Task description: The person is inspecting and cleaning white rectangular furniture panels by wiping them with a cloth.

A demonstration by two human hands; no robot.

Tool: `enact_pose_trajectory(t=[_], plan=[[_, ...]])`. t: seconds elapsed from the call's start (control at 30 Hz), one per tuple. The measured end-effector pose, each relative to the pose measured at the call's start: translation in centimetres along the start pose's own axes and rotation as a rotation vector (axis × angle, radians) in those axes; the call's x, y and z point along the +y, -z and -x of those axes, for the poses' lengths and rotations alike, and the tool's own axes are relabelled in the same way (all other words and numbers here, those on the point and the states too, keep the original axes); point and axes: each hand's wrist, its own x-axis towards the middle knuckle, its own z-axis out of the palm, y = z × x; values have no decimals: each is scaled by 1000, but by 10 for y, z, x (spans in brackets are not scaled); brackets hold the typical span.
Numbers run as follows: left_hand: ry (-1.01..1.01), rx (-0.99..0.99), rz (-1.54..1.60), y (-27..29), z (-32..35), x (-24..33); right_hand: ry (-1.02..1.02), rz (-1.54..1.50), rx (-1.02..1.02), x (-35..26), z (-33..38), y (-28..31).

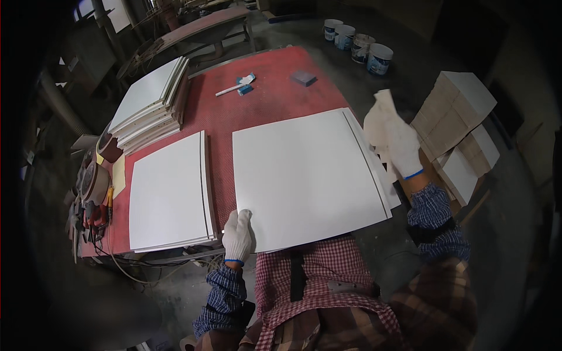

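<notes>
A large white panel (304, 175) with a dark groove along its right side lies in front of me at the table's near edge. My left hand (237, 237), in a white knit glove, is closed on the panel's near left edge. Past the panel's right side, my gloved right hand (405, 146) is raised with a pale cloth (377, 120) gripped in it. The cloth hangs beside the grooved edge; whether it touches the panel is unclear. Left of this panel lies a low stack of similar white panels (167, 193).
A taller panel stack (149, 96) stands at the far left of the red table (269, 76). A white-handled tool (234, 88) and a grey block (303, 78) lie farther back. Tape rolls (95, 182) and cables crowd the left edge. Cardboard-wrapped pieces (453, 114) stand right; several buckets (379, 58) sit beyond.
</notes>
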Motion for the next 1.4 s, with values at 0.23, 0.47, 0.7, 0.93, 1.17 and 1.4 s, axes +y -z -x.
enact_pose_trajectory(t=[0.23,0.47,0.7,0.93,1.17,1.4], plan=[[44,-103,-41,-10,21,29,809,-89,-653,-133,102,-59],[91,-124,-101,0,20,32,351,191,-497,-39,-5,-100],[87,-181,71,-5,22,25,402,231,-300,-61,-65,-190],[44,-278,-10,14,18,29,683,60,-493,-197,-50,-219],[597,-69,737,13,1,33,994,-86,-692,-218,78,-155],[315,-427,356,28,6,14,1076,-270,-878,-173,129,-60]])
